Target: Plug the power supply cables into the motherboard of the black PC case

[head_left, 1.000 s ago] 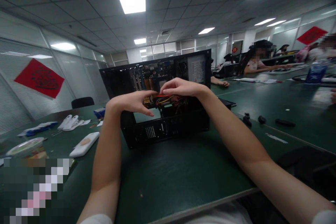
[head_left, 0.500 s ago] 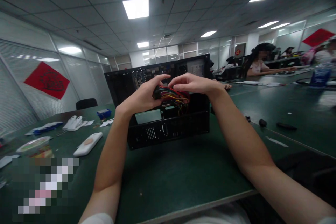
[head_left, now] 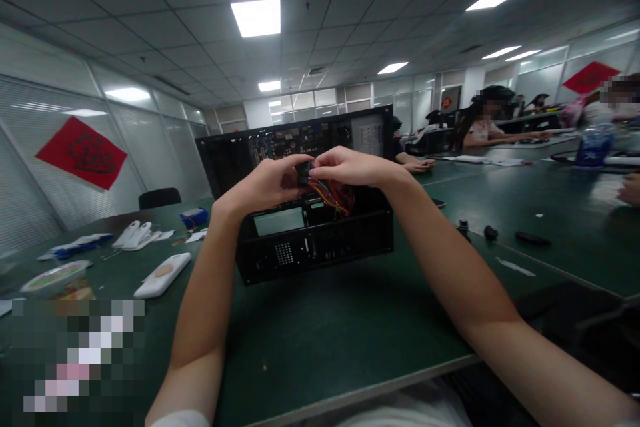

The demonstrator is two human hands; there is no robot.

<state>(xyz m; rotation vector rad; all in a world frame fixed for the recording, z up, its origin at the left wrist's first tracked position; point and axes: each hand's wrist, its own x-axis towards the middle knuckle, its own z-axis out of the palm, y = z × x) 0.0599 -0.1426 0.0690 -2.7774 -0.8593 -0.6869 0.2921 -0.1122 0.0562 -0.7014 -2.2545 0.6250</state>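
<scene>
An open black computer case point(head_left: 320, 250) stands tilted on the green table, its circuit board point(head_left: 290, 145) showing at the back. In front of its opening, a bundle of red, yellow and black cables point(head_left: 336, 197) hangs from my hands. My left hand point(head_left: 270, 181) grips the dark connector end point(head_left: 303, 174) of the bundle between thumb and fingers. Pinched fingers of my right hand point(head_left: 345, 167) hold the cables just beside that end. Parts of the connector are hidden behind the fingers.
On the left of the table point(head_left: 300, 347) lie a white power bank point(head_left: 163, 275), a blue object point(head_left: 194, 217), white cables point(head_left: 134, 235) and a plastic tub point(head_left: 57, 277). Small black parts point(head_left: 491, 233) and a blue bottle point(head_left: 594, 145) are at the right. Co-workers sit beyond.
My right hand has moved left and slightly down, closer to my left fingertips at the bundle's end. The cables now hang lower and more gathered. The view has shifted slightly.
</scene>
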